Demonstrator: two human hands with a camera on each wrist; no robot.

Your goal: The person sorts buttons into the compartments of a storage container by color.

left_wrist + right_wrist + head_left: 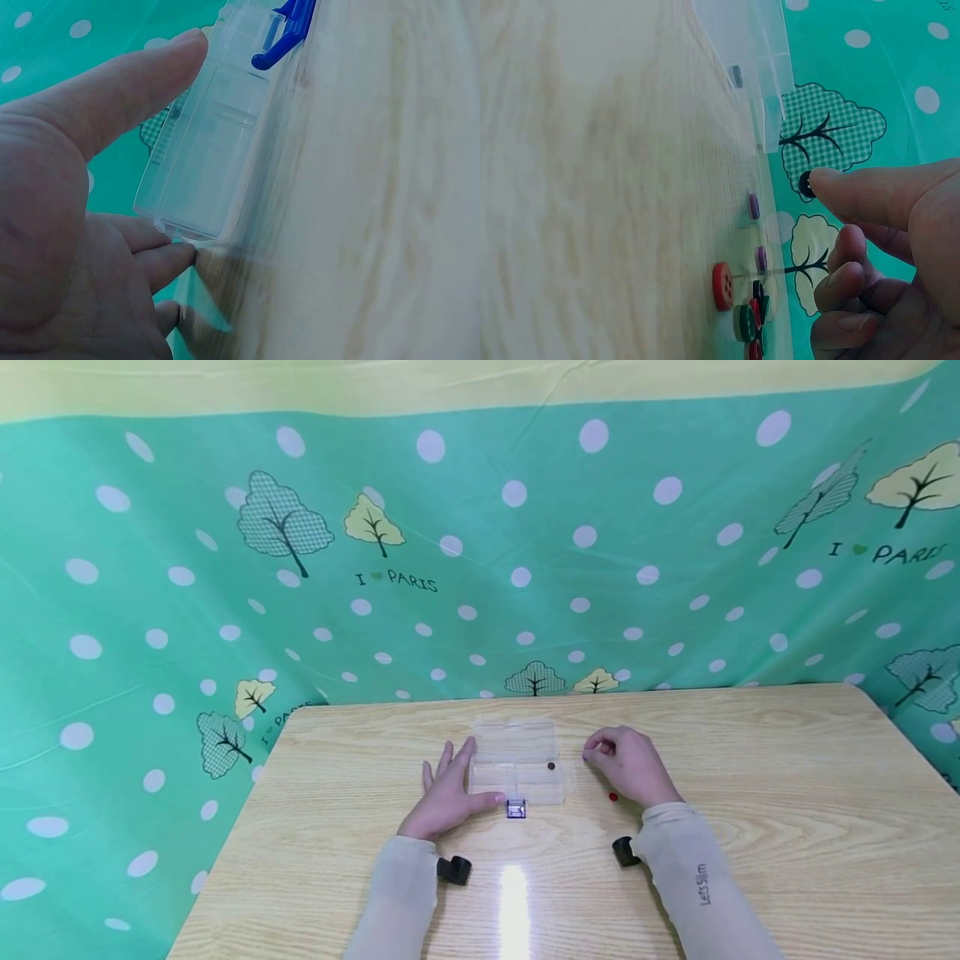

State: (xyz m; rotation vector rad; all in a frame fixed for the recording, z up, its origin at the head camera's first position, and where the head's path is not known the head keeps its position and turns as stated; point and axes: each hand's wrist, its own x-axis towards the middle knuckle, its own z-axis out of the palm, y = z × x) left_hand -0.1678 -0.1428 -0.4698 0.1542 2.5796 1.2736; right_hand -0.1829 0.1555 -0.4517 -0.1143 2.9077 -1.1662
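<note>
Plastic box stretches left to right, blue latch nearside.

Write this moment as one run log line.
left hand: at clear box | right hand: holds black button | red button: on table

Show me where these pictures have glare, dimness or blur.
Head view: bright, with a white glare streak on the wooden table; left wrist: dimmer, the table's grain smeared, the blue latch clearer; right wrist: also dim, the grain soft, the red button fairly crisp.
</note>
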